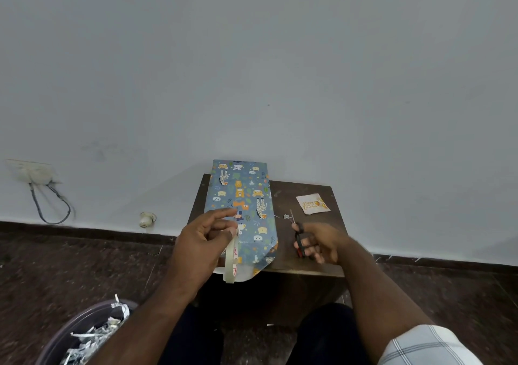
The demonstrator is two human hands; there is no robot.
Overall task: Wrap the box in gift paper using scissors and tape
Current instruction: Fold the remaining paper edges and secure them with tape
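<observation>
My left hand [206,241] hangs over the near left corner of the small dark brown wooden counter [305,261]; its grip pinches the cream-coloured roll of adhesive tape [232,261] between thumb and curled fingers. The roll stands on edge, with red handwriting on its inner core, and overlaps the near end of the parcel.

The long rectangular box wrapped in blue gift paper printed with orange and white cartoon animals [242,210] lies lengthwise on the left half of the counter; its far end reaches past the counter's rear edge toward the pale grey wall [252,70]. At its near end the paper is folded into angled flaps, and a white underside of paper [244,273] projects over the counter's front edge.

My right hand [319,241] rests over the counter just beside the box; its grip is curled through the red-and-black handles of the small scissors [297,235], the thin metal blades pointing away from me. Whether the blades are parted I cannot tell.

A small square white card with gold birthday lettering [313,203] lies flat near the counter's right rear corner, apart from the box.

A round dark bin holding shredded paper scraps [84,339] stands on the dark speckled floor at lower left.
</observation>
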